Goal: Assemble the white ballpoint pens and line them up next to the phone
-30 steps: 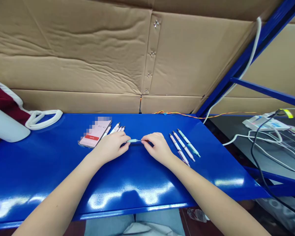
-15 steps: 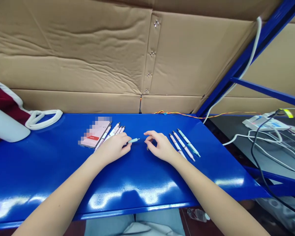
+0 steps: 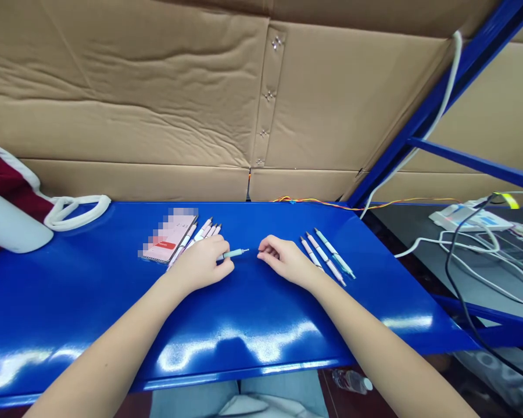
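Our left hand (image 3: 200,262) pinches a teal-barrelled pen (image 3: 234,253) in a narrow, close grip, its tip aimed at our right hand (image 3: 285,261), which is loosely curled, empty and just apart. Pinching near the pen's end leaves the tip free, midway along the blue bench (image 3: 261,325), between two groups of white pens (image 3: 326,255).

a phone (image 3: 169,238) lies on the blue steel bench (image 3: 70,296), cardboard sheets (image 3: 131,87) lining the back.
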Demonstrator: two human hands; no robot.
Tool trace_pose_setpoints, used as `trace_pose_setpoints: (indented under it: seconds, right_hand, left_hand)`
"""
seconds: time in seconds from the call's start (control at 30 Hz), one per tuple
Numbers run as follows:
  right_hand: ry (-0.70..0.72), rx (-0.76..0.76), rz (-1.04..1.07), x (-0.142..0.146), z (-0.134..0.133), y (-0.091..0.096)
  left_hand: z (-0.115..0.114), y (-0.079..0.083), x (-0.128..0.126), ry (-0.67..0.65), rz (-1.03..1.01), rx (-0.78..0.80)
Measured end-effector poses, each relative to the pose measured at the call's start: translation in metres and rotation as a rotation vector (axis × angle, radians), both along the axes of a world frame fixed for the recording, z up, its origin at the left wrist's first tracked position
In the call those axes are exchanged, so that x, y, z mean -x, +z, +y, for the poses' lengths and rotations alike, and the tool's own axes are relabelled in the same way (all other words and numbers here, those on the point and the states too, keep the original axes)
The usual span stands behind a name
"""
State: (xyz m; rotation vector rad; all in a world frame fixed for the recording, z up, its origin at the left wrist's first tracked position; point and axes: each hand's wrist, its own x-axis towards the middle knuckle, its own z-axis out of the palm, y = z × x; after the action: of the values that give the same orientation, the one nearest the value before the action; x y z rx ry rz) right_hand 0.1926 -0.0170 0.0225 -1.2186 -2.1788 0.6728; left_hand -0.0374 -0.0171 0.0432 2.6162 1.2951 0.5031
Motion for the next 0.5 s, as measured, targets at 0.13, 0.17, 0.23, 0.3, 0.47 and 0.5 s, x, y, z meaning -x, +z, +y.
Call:
trace_pose_setpoints:
  seconds: [0.13, 0.17, 0.23, 0.3, 0.47, 0.5]
  right_hand:
    - [-0.066, 0.009, 0.202, 0.010, -0.006, 0.003]
    - [-0.054, 0.006, 0.220, 0.012, -0.007, 0.003]
    - [-0.032, 0.013, 0.240, 0.015, -0.008, 0.002]
    - [-0.038, 0.024, 0.248, 0.017, -0.008, 0.000]
    - [-0.065, 0.032, 0.221, 0.019, -0.008, -0.003]
    - [-0.055, 0.031, 0.211, 0.019, -0.008, -0.003]
  left_hand:
    - [-0.001, -0.003, -0.002, -0.012, 0.028, -0.001]
    - [-0.001, -0.004, -0.002, -0.013, 0.035, -0.002]
    - [-0.001, -0.005, -0.002, -0.015, 0.049, -0.003]
    - [-0.001, -0.005, -0.002, -0.016, 0.055, -0.001]
    - [-0.002, -0.004, -0.004, -0.019, 0.052, -0.013]
    - [-0.002, -0.004, -0.004, -0.023, 0.050, -0.016]
